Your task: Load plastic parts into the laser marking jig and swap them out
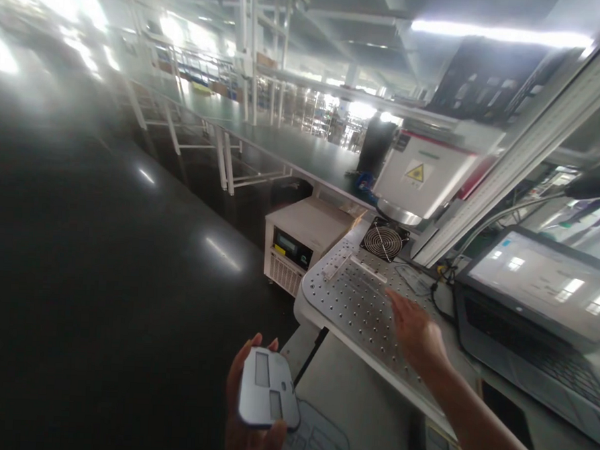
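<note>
smooth grey plastic cover (267,389); matt perforated metal plate (356,307)

I am wearing the only camera on my head, and it is looking forward and down, tilted so the factory floor is slanting. It is sitting close above my hands and the table (356,307), while the long conveyor line (283,145) is stretching far ahead.

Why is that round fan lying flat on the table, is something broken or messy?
Nothing looks broken or spilled. The round fan lies flat by the perforated metal plate. The left hand holds a grey cover; the right hand reaches over the plate.
</note>
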The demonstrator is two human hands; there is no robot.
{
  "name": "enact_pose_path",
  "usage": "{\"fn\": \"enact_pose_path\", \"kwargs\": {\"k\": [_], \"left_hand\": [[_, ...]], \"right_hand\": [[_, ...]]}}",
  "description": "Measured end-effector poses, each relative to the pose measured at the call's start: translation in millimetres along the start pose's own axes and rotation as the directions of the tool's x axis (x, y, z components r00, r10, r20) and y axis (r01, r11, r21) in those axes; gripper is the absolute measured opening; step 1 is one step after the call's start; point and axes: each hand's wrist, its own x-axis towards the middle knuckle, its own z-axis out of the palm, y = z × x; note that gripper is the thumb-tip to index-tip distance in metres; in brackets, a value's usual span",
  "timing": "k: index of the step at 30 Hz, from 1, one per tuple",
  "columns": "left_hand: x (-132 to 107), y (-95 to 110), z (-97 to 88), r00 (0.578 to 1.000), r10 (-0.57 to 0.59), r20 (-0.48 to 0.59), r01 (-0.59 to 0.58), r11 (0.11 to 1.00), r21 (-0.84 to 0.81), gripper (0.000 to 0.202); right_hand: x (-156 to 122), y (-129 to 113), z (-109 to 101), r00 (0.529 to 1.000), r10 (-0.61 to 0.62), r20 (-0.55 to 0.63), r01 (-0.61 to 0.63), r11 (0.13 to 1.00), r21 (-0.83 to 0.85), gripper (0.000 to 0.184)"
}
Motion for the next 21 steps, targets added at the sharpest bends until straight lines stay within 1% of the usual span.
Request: {"fn": "enact_pose_path", "kwargs": {"k": [2,3,5,6,7,9,11,13,16,18,21], "left_hand": [[-7,-6,4.1,0.987,0.157,0.022,-0.159,0.98,0.117,0.086],[-9,-10,3.4,0.979,0.195,0.06,-0.203,0.964,0.173,0.086],[-9,-16,-1.8,0.974,0.172,0.149,-0.205,0.946,0.251,0.088],[-9,-18,-5.0,0.975,0.144,0.172,-0.188,0.943,0.276,0.09],[-8,-19,-7.7,0.978,0.114,0.173,-0.162,0.944,0.289,0.092],[-7,-21,-9.8,0.988,0.077,0.134,-0.114,0.947,0.299,0.096],[-7,-23,-7.3,0.992,0.099,0.084,-0.12,0.943,0.311,0.098],[-7,-24,-2.4,0.985,0.16,0.064,-0.172,0.924,0.34,0.097],[-6,-27,3.0,0.972,0.224,0.071,-0.234,0.897,0.375,0.091],[-5,-28,3.6,0.968,0.241,0.075,-0.251,0.883,0.396,0.088],[-3,-30,2.1,0.966,0.246,0.081,-0.257,0.867,0.427,0.09]], "right_hand": [[16,-3,15,0.992,-0.053,0.117,0.067,0.991,-0.117,0.04],[22,-6,22,0.983,-0.07,0.168,0.096,0.984,-0.153,0.04],[31,-14,36,0.971,-0.08,0.227,0.124,0.974,-0.189,0.04],[35,-18,42,0.969,-0.076,0.234,0.123,0.974,-0.19,0.041],[40,-21,47,0.969,-0.076,0.235,0.121,0.976,-0.183,0.041],[49,-24,53,0.968,-0.08,0.239,0.121,0.979,-0.161,0.041],[59,-24,56,0.963,-0.09,0.255,0.128,0.982,-0.14,0.041],[68,-22,58,0.957,-0.097,0.273,0.134,0.983,-0.123,0.042],[77,-18,61,0.948,-0.099,0.302,0.136,0.985,-0.103,0.045],[81,-16,62,0.942,-0.094,0.323,0.131,0.987,-0.093,0.045],[83,-14,63,0.934,-0.091,0.347,0.124,0.99,-0.074,0.046]]}}
